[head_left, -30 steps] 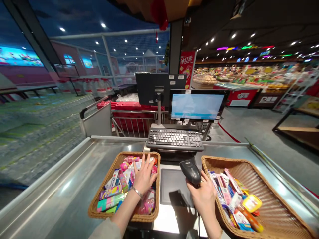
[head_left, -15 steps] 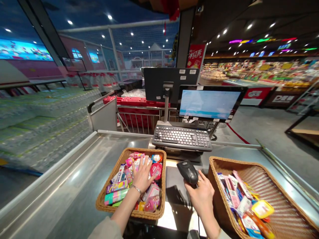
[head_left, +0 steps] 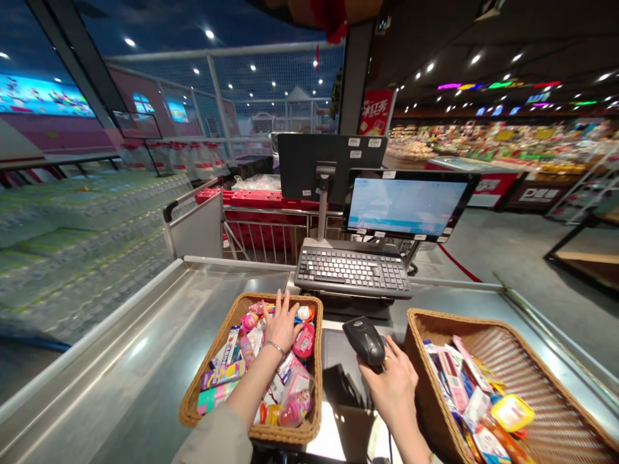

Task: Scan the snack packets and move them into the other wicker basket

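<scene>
My left hand (head_left: 281,327) reaches into the left wicker basket (head_left: 316,380), fingers spread over packaged sweets near its far side. Around it lie a round red container (head_left: 304,341), a pink bottle-shaped pack (head_left: 294,406), a purple-and-yellow box (head_left: 222,375) and a teal-and-pink box (head_left: 213,398). In my right hand (head_left: 394,380) is a black barcode scanner (head_left: 365,341), held above the counter between the two baskets. The right wicker basket (head_left: 413,386) contains several packaged items, among them a yellow-rimmed pack (head_left: 512,412).
A keyboard (head_left: 353,269) stands at the counter's back, below a lit monitor (head_left: 406,205) and a second screen (head_left: 300,164) facing away. The metal counter (head_left: 145,361) has a raised edge. Behind it is a shopping cart (head_left: 261,235).
My left hand has moved farther toward the basket's far side, over the sweets. My right hand still grips the barcode scanner in nearly the same place. The view has shifted slightly.
</scene>
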Action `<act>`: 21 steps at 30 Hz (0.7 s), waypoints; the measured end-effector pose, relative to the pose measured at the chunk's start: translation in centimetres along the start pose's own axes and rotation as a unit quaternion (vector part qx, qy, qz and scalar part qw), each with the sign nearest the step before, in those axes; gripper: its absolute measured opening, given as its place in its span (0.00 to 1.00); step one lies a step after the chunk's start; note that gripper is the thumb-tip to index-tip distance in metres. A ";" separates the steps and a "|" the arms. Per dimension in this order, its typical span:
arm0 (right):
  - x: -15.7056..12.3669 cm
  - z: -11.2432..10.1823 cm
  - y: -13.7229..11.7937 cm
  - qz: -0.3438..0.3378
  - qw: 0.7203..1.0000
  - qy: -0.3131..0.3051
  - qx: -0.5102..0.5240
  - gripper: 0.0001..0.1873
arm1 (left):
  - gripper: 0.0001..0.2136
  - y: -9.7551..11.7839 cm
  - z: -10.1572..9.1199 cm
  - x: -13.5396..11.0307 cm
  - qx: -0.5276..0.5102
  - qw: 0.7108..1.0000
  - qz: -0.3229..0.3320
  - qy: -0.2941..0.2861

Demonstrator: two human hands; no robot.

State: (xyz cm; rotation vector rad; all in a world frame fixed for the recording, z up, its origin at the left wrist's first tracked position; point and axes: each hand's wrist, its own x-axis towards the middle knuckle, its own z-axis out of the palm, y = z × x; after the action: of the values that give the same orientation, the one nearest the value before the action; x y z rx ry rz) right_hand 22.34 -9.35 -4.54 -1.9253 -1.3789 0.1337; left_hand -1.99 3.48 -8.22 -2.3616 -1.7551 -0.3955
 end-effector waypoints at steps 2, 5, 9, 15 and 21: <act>0.1 0.0 0.2 0.000 1.000 0.002 -0.003 0.17 | 0.22 0.0 0.5 0.6 0.004 1.000 0.002 0.003; 0.4 -0.2 0.4 0.007 1.000 -0.004 -0.008 0.18 | 0.21 -0.1 1.4 1.2 0.003 1.000 -0.007 -0.007; 0.6 -0.3 0.6 0.015 1.000 -0.006 -0.012 0.19 | 0.17 0.0 2.3 1.6 0.003 1.000 -0.020 -0.005; 0.8 0.1 1.1 0.012 1.000 0.005 -0.014 0.19 | 0.13 0.1 3.0 2.0 0.002 1.000 -0.011 -0.002; 0.7 0.5 1.1 0.003 1.000 0.009 -0.014 0.19 | 0.13 -0.2 2.1 1.9 0.008 1.000 0.008 0.006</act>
State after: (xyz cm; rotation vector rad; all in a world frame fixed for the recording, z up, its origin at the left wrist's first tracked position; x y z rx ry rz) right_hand 23.19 -8.66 -5.37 -1.9502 -1.3699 0.1005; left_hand -1.42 5.93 -9.63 -2.3563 -1.7280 -0.3910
